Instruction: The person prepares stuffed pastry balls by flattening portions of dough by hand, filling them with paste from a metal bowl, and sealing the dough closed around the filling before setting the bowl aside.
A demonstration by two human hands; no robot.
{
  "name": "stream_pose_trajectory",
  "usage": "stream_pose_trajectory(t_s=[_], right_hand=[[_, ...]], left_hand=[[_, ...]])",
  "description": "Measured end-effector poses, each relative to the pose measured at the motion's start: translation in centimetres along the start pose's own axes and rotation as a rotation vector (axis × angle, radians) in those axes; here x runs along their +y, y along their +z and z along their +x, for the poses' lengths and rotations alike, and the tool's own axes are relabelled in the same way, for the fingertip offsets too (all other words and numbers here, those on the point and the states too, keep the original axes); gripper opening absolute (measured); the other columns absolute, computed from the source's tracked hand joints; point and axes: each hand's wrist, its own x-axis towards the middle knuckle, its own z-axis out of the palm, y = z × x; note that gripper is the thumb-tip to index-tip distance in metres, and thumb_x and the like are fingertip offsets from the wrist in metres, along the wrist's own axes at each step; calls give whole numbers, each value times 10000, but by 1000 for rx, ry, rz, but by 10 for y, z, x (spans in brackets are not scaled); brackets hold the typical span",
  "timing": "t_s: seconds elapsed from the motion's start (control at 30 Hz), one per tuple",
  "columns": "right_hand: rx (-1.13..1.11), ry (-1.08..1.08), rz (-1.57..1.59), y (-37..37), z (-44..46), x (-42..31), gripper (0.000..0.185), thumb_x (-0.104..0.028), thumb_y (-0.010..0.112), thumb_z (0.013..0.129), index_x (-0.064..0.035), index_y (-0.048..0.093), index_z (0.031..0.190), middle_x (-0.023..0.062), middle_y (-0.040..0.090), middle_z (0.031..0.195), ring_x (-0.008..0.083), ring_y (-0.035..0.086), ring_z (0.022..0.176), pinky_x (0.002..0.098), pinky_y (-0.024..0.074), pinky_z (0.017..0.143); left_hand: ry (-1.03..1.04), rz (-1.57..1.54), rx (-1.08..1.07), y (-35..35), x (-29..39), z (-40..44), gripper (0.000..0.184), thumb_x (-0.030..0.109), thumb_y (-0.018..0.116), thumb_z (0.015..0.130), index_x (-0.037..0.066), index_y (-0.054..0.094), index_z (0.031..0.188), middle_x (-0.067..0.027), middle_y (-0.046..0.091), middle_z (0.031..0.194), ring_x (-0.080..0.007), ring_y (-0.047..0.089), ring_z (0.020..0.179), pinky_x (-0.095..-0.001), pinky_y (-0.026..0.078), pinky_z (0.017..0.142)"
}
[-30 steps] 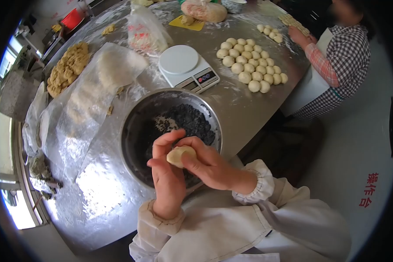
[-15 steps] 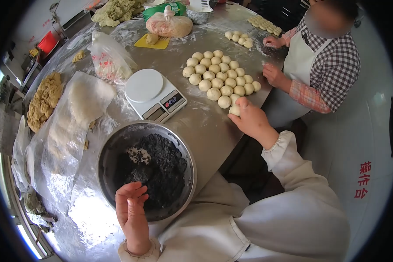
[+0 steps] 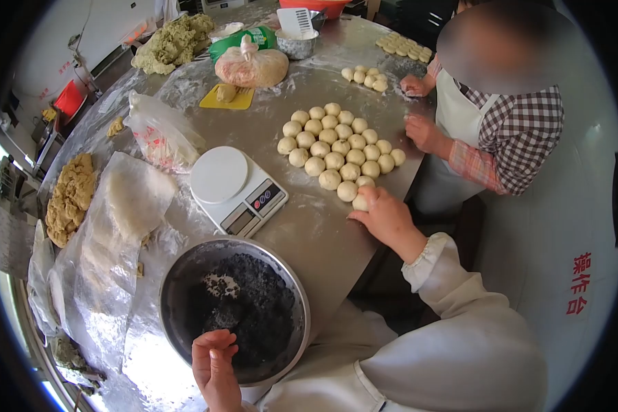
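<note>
My right hand [image 3: 386, 218] is closed on a pale dough ball [image 3: 360, 202] at the near corner of a cluster of dough balls [image 3: 334, 160] on the metal table. Thumb and fingers partly cover that ball. My left hand [image 3: 216, 367] is above the near rim of a steel bowl [image 3: 303, 302], its fingers loosely bent and the thumb slightly apart, with nothing visible in it. Inside the bowl lies a dark, crumbly mixture [image 3: 257, 302] with a pale patch on top.
A white kitchen scale [image 3: 220, 175] stands behind the bowl. Plastic sheeting [image 3: 93, 261], a plastic bag [image 3: 161, 134] and brown dough [image 3: 72, 199] lie leftward. Farther back are a tied bag [image 3: 252, 66] and a yellow scraper [image 3: 240, 100]. A co-worker's hands [image 3: 426, 130] rest at the right edge.
The view has shifted, so the table's things sit lower in it. My right hand remains on a ball at the cluster's corner. My left hand's fingers have curled more.
</note>
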Motion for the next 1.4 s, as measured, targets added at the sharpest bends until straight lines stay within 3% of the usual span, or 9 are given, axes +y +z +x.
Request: stream_pose_trajectory(t_s=[0.1, 0.27, 0.37, 0.43, 0.5, 0.6, 0.73, 1.07, 1.4], right_hand=[[98, 18, 52, -11, -7, -3, 545, -372, 715, 845, -73, 492, 1242, 182, 632, 1111, 374, 637, 985, 453, 528, 776], [119, -202, 233, -29, 0, -49, 387, -320, 710, 870, -21, 578, 1077, 164, 672, 803, 342, 674, 746, 435, 521, 666], [-95, -511, 318, -41, 7, -118, 271, -274, 664, 889, -10, 633, 941, 202, 669, 823, 392, 665, 781, 477, 520, 687], [-266, -689, 334, -59, -2, -185, 246, -260, 649, 891, -17, 617, 868, 194, 674, 852, 400, 661, 794, 497, 515, 676], [-284, -998, 311, -68, -15, -251, 260, -291, 664, 866, -31, 649, 856, 171, 681, 857, 385, 662, 783, 488, 518, 654], [-339, -1289, 326, -71, -54, -337, 259, -289, 659, 865, -30, 655, 856, 174, 682, 850, 382, 664, 783, 486, 520, 662], [-387, -1497, 318, -56, -98, -417, 259, -287, 651, 862, -28, 663, 857, 179, 682, 842, 378, 668, 784, 482, 522, 672], [-458, -1771, 171, -27, -174, -497, 263, -282, 633, 857, -25, 684, 858, 190, 683, 821, 368, 675, 785, 474, 526, 698], [-419, -1723, 202, -13, -174, -493, 272, -277, 615, 851, -21, 705, 858, 201, 685, 799, 357, 683, 786, 465, 530, 723]], left_hand=[[10, 16, 66, -11, 4, -5, 282, 306, 506, 1031, 69, 554, 1176, -67, 605, 1122, -172, 586, 1014, -299, 450, 871], [-24, 49, 113, -24, -3, -6, 275, 244, 487, 1041, 46, 537, 1226, -70, 610, 1156, -166, 585, 1064, -305, 446, 932], [24, -46, 20, -17, -4, -4, 431, 354, 448, 1045, 48, 493, 1345, -99, 591, 1204, -228, 563, 1097, -360, 434, 950], [-54, -361, -144, -18, -7, 7, 595, 478, 464, 1019, 45, 411, 1424, -114, 561, 1295, -245, 533, 1211, -385, 398, 1035], [-94, -655, -337, -1, 12, 20, 795, 645, 445, 957, 24, 380, 1448, -133, 508, 1386, -280, 468, 1301, -441, 351, 1097], [-119, -881, -495, 27, 22, 27, 786, 630, 455, 958, 23, 374, 1451, -135, 505, 1388, -281, 470, 1299, -439, 354, 1095], [-96, -942, -581, 38, 22, 25, 776, 610, 468, 958, 22, 366, 1455, -138, 502, 1391, -282, 474, 1298, -436, 360, 1093], [60, -895, -603, 25, 8, 12, 754, 558, 500, 961, 19, 346, 1465, -145, 494, 1398, -286, 484, 1294, -429, 373, 1088], [44, -768, -606, 42, 0, 7, 738, 507, 532, 963, 17, 326, 1475, -152, 486, 1405, -290, 493, 1291, -422, 385, 1083]])
